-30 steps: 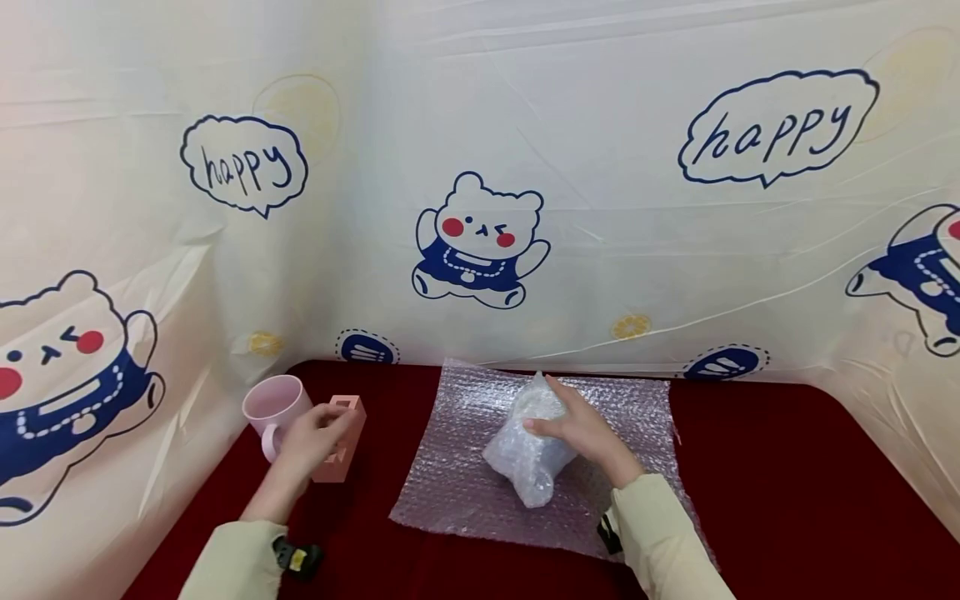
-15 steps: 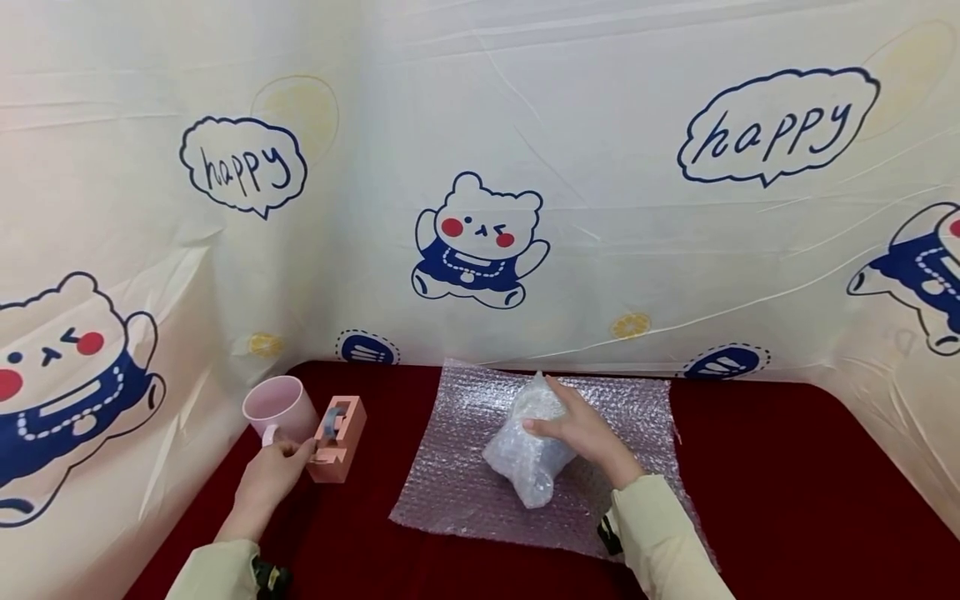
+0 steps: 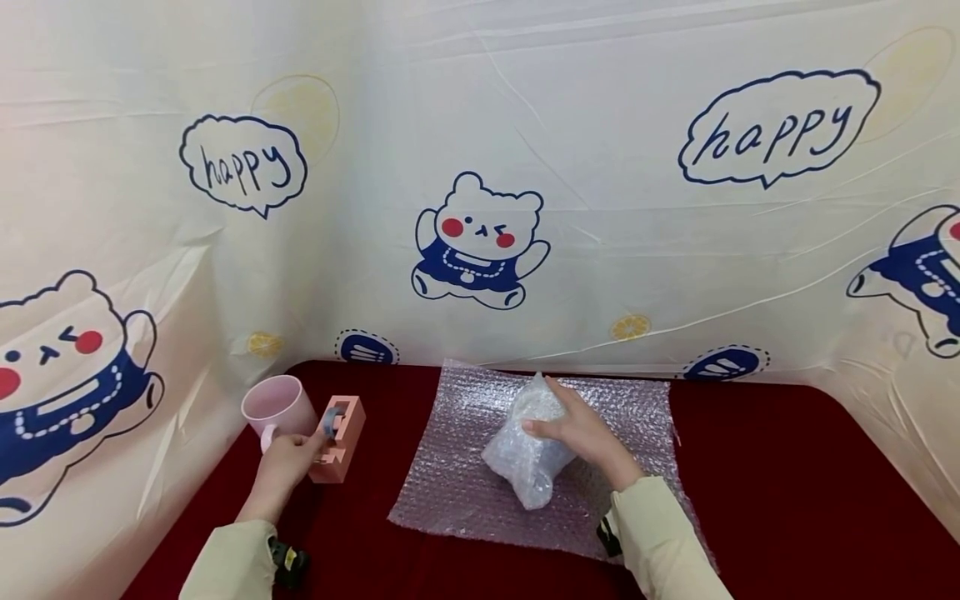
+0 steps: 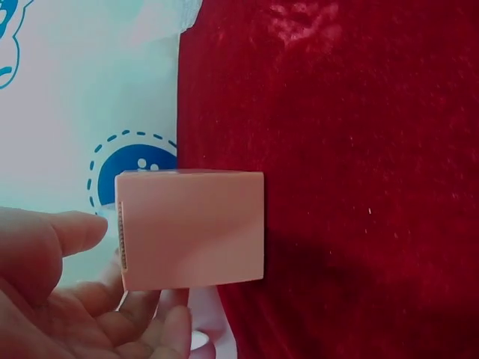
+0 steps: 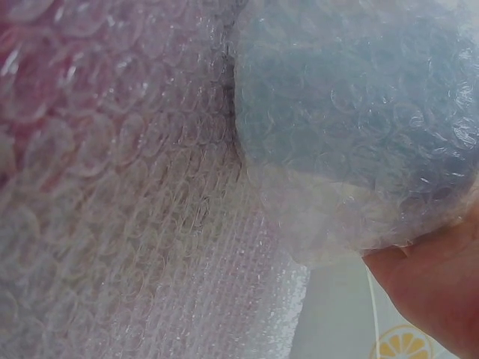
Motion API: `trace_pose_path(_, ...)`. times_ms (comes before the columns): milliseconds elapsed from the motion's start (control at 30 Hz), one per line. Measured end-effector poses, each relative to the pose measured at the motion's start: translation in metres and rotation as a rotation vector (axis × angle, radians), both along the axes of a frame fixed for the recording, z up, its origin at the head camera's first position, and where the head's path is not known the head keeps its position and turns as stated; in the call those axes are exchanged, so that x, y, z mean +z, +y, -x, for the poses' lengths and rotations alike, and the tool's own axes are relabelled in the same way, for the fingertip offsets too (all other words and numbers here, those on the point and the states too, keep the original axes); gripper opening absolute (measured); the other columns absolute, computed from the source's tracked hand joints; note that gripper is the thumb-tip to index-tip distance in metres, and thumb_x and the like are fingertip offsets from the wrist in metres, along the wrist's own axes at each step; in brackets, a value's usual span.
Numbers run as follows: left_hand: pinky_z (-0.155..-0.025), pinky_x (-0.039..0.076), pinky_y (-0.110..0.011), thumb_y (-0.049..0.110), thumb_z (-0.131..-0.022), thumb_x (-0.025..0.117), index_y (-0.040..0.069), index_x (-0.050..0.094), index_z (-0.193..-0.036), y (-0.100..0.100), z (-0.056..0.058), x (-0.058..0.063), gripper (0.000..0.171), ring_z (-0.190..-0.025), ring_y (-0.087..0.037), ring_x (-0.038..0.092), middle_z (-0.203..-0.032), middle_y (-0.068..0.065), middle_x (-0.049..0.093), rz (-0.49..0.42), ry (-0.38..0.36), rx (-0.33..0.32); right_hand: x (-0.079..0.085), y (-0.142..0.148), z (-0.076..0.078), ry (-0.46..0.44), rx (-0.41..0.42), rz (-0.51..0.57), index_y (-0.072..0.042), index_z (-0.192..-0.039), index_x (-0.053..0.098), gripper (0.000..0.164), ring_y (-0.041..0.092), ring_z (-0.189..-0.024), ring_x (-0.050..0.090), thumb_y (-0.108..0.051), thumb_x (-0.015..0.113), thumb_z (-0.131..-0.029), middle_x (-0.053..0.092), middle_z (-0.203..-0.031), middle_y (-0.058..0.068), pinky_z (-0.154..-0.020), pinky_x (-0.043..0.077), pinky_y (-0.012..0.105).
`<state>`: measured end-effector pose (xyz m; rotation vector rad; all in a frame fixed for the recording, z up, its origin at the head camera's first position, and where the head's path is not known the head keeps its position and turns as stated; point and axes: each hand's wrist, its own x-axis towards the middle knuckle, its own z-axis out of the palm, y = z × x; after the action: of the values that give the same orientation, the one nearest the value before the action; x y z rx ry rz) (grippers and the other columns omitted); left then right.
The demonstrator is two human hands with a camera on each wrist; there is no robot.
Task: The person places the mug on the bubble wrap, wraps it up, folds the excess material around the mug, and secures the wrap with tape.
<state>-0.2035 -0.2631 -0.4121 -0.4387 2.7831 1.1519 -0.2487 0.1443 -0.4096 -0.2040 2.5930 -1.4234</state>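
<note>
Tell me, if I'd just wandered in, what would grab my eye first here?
Probably the cartoon bears and "happy" speech bubbles, boldly printed across the pale backdrop behind the table. Then the shiny bubble-wrapped bundle near the table's middle, gripped by the right hand over a flat bubble-wrap sheet. On the left, a pink mug stands beside a pink tape dispenser, with the left hand at the dispenser's near end.

Creased white curtain (image 3: 600, 242) printed with 3 blue-clad bears (image 3: 471, 268) and 2 "happy" speech bubbles (image 3: 243, 165) hangs behind a desk (image 3: 810, 483) covered in dark-red velvet (image 3: 420, 575).
</note>
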Motion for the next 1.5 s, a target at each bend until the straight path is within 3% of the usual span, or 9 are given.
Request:
trace_pose_path(167,-0.056,0.035,-0.028,0.032,-0.097,0.047,-0.003,0.064,-0.079,0.0,0.0,0.0,0.043,-0.064,-0.016,0.044,-0.063,-0.001,0.051,0.002,0.017,0.008,0.0,-0.003,0.0,-0.004,0.006,0.015,-0.019,-0.153,0.021,0.094,0.044,-0.144,0.017,-0.039,0.075,-0.078,0.017,-0.158,0.02,-0.111,0.018,0.066)
trace_pose_path(333,-0.058,0.04,-0.027,0.027,-0.096,0.047,-0.011,0.064,-0.092,-0.002,0.004,0.003,0.041,-0.067,-0.016,0.05,-0.072,-0.007,0.061,-0.067,-0.042,0.005,-0.001,-0.003,0.0,-0.009,0.016,0.014,-0.019,-0.153,0.021,0.094,0.044,-0.144,0.016,-0.039,0.075,-0.079,0.017,-0.159,0.02,-0.112,0.018,0.065)
trace_pose_path(533,-0.072,0.051,-0.036,0.019,-0.095,0.045,-0.015,0.061,-0.099,-0.001,0.009,0.009,0.037,-0.075,-0.014,0.055,-0.091,-0.018,0.064,-0.133,-0.061,-0.035,0.002,0.0,-0.001,-0.005,0.017,-0.005,-0.018,-0.153,0.019,0.094,0.045,-0.144,0.016,-0.04,0.073,-0.08,0.016,-0.158,0.021,-0.112,0.018,0.065)
trace_pose_path(733,-0.075,0.05,-0.039,0.018,-0.094,0.046,-0.013,0.061,-0.097,0.0,0.011,0.01,0.034,-0.078,-0.018,0.054,-0.086,-0.012,0.062,-0.161,-0.08,-0.016,0.003,0.002,-0.001,-0.014,0.026,-0.002,-0.017,-0.154,0.018,0.095,0.044,-0.145,0.015,-0.04,0.073,-0.08,0.015,-0.159,0.02,-0.112,0.017,0.065)
trace_pose_path(900,-0.089,0.048,-0.055,0.02,-0.099,0.043,-0.018,0.051,-0.117,-0.001,0.01,0.01,0.043,-0.095,-0.029,0.056,-0.093,-0.014,0.061,-0.251,-0.135,-0.006,0.002,0.003,0.0,-0.018,0.027,-0.005,-0.019,-0.154,0.017,0.095,0.045,-0.144,0.015,-0.041,0.073,-0.08,0.015,-0.159,0.021,-0.112,0.017,0.066)
trace_pose_path(1000,-0.094,0.044,-0.062,0.025,-0.101,0.04,-0.017,0.047,-0.122,-0.003,0.008,0.011,0.048,-0.101,-0.031,0.056,-0.093,-0.012,0.062,-0.309,-0.175,0.004,0.002,0.003,0.001,-0.021,0.032,-0.007,-0.019,-0.154,0.017,0.095,0.046,-0.144,0.014,-0.042,0.072,-0.08,0.014,-0.159,0.021,-0.111,0.017,0.066)
trace_pose_path(1200,-0.091,0.046,-0.062,0.036,-0.101,0.04,-0.016,0.051,-0.113,0.0,0.007,0.013,0.054,-0.099,-0.029,0.059,-0.093,-0.012,0.061,-0.28,-0.177,-0.019,0.003,0.003,0.001,-0.014,0.031,-0.017,-0.017,-0.154,0.017,0.095,0.046,-0.144,0.015,-0.041,0.072,-0.08,0.014,-0.159,0.022,-0.111,0.017,0.066)
trace_pose_path(1500,-0.087,0.051,-0.056,0.027,-0.1,0.039,-0.018,0.052,-0.117,0.002,0.008,0.011,0.05,-0.097,-0.03,0.062,-0.103,-0.023,0.064,-0.258,-0.169,-0.005,0.004,0.002,-0.001,-0.01,0.039,-0.016,-0.016,-0.154,0.017,0.094,0.046,-0.144,0.015,-0.04,0.071,-0.081,0.015,-0.158,0.023,-0.112,0.018,0.066)
